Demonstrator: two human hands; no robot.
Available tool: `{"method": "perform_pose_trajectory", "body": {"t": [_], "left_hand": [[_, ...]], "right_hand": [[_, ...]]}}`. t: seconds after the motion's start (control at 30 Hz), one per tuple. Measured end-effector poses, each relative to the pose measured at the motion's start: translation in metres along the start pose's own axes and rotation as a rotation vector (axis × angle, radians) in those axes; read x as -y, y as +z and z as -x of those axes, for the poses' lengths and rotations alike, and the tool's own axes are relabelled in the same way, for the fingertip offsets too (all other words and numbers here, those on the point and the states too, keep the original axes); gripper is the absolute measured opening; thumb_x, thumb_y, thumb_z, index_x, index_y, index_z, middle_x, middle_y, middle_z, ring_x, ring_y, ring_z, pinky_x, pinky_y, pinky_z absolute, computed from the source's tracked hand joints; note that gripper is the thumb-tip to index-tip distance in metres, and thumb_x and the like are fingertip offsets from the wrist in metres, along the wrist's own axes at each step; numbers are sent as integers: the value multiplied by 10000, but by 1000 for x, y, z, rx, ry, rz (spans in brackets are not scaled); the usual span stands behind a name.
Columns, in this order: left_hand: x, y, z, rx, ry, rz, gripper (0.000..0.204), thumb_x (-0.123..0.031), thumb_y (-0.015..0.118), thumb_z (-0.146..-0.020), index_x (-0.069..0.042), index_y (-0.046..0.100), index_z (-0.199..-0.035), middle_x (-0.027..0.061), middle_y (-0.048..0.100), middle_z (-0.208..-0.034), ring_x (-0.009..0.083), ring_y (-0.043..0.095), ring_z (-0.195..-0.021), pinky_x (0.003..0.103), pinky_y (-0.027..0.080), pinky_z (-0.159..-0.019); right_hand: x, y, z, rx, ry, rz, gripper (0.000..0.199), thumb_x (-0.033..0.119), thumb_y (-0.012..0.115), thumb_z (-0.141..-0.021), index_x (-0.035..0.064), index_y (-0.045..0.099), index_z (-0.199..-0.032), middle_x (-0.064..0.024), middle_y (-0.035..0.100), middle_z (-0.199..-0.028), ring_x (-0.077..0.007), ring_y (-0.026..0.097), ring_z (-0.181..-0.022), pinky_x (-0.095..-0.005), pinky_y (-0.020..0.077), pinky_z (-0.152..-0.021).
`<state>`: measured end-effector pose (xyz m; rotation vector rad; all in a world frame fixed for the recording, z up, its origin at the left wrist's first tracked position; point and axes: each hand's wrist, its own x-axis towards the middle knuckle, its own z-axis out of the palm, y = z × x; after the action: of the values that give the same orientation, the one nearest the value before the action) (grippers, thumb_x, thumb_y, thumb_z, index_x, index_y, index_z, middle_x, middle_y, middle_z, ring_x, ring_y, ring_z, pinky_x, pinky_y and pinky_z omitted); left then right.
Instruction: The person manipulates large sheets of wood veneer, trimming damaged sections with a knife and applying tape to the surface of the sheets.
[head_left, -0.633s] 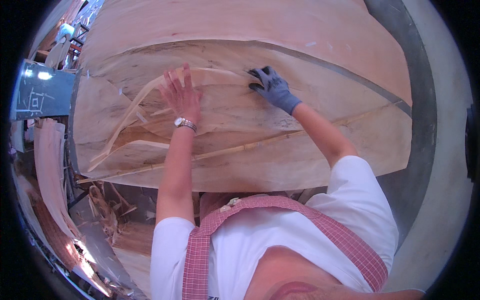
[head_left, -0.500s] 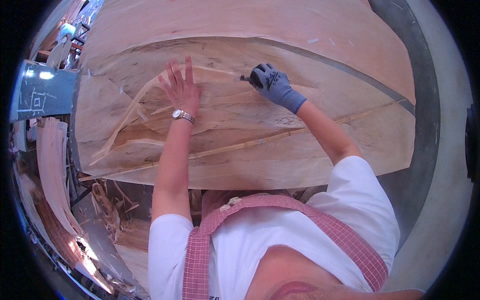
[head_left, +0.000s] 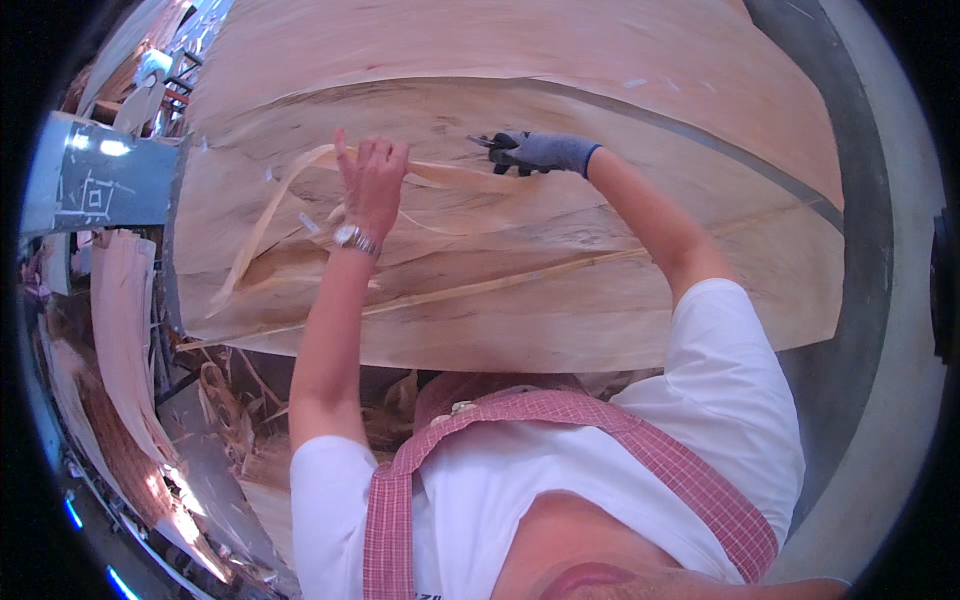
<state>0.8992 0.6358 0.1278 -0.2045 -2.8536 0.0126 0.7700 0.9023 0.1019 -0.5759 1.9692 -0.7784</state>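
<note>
My bare left hand [head_left: 374,185], a watch [head_left: 356,238] on its wrist, is closed on a long, thin wood veneer strip [head_left: 275,215], with one finger sticking up. The strip curves from the lower left up to this hand and runs on toward the right one. In a grey-blue glove with dark fingers, my right hand [head_left: 535,152] grips a small dark tool [head_left: 480,140] whose kind I cannot make out. Its lower fingers are by the strip's right end; whether they hold it, I cannot tell. Beneath both hands lies a large veneer sheet [head_left: 560,310] with dark streaks and split edges.
A pale narrow strip [head_left: 480,290] crosses the sheet at a slant. More pinkish veneer [head_left: 450,40] lies beyond a dark curved gap. Blue metal [head_left: 130,180] stands at the left. Veneer scraps [head_left: 230,410] and stacked pieces [head_left: 120,310] lie below left.
My left hand has gone from lying flat with spread fingers to closing on the strip, which is lifted. My right hand has turned, its tool tip now pointing up and left.
</note>
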Motion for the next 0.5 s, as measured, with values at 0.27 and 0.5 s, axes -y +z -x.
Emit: {"method": "perform_pose_trajectory", "body": {"t": [0.27,0.5], "left_hand": [[223,-168,302,134,-262,-437,207,-101,574,-849,-114,641,-1044,85,649,-1054,284,584,-1059,485,387,-1029],[461,-214,651,1243,-890,-113,304,-274,671,-832,-40,650,-1026,164,662,-1040,309,617,-895,443,493,-825]], "right_hand": [[-13,0,-10,-24,113,-5,269,391,470,-947,154,578,-1013,12,666,-861,-85,530,-620,-251,352,-435],[-6,30,-10,-269,217,-21,357,436,507,-915,125,655,-821,-8,626,-696,-114,532,-562,-296,377,-433]]}}
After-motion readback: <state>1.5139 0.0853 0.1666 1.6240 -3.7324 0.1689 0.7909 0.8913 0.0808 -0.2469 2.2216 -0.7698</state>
